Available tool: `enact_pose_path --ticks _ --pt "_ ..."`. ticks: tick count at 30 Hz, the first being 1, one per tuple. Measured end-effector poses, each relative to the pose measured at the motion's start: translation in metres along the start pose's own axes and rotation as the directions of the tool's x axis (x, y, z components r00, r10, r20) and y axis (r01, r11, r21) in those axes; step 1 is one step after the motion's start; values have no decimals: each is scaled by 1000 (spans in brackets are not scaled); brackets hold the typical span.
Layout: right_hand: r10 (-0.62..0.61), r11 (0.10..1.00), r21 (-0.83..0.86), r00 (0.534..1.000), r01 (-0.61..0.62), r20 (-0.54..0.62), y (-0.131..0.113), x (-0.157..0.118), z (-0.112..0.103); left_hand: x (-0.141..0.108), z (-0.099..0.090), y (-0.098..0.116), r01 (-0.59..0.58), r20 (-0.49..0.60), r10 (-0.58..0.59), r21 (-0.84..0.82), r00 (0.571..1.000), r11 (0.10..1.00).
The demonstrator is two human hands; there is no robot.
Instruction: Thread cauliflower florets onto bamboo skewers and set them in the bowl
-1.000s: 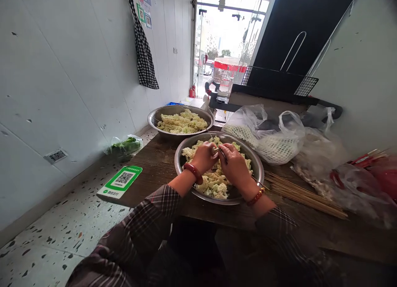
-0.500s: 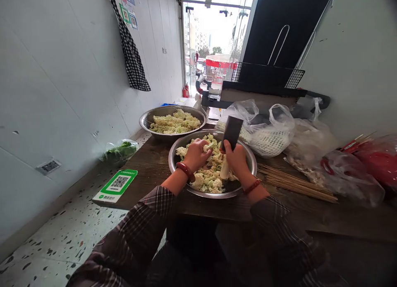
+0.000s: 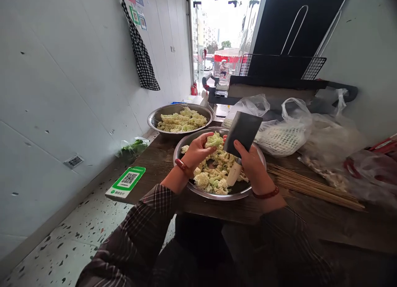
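My left hand point(image 3: 198, 150) is closed around a pale green cauliflower floret point(image 3: 214, 140), held above the near metal bowl point(image 3: 262, 165). In my right hand point(image 3: 252, 159) is a cleaver point(image 3: 243, 132) with a dark broad blade and a pale wooden handle point(image 3: 234, 174). The thumb presses on the blade's flat face, and the handle points down toward the bowl. The blade stands up just right of the floret; whether they touch I cannot tell. Below both hands, cut cauliflower point(image 3: 214, 179) lies in the bowl.
A second metal bowl point(image 3: 151, 121) of cauliflower stands behind, with thin skewers across it. Bamboo skewers point(image 3: 313, 185) lie to the right, near plastic bags point(image 3: 285, 134). A green QR code sign point(image 3: 127, 181) sits at the table's left corner. A wall point(image 3: 77, 92) runs along the left.
The cleaver has turned so its broad face shows more, and its handle is in plainer view. The floret in my left hand shows more fully. The view has shifted slightly.
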State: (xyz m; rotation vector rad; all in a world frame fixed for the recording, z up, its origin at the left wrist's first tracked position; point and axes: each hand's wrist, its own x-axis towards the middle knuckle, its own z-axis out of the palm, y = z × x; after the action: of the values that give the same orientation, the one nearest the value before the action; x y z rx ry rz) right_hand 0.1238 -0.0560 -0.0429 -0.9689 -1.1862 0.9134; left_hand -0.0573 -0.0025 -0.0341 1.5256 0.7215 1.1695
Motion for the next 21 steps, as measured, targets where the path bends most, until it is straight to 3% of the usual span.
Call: enact_pose_path --ticks 3,8,14,21 --pt "57 991 117 997 -62 45 -5 -3 2 1 -1 -4 -73 38 69 120 997 990" --pt "56 994 90 990 -68 131 -4 -4 2 2 1 -4 -125 -49 149 327 988 937" --pt "14 1000 -21 995 -11 103 -1 -2 -1 -2 5 3 -88 53 83 102 995 991" --pt "-21 998 -62 992 29 125 -5 -4 0 -3 4 8 6 70 1 -103 998 995"
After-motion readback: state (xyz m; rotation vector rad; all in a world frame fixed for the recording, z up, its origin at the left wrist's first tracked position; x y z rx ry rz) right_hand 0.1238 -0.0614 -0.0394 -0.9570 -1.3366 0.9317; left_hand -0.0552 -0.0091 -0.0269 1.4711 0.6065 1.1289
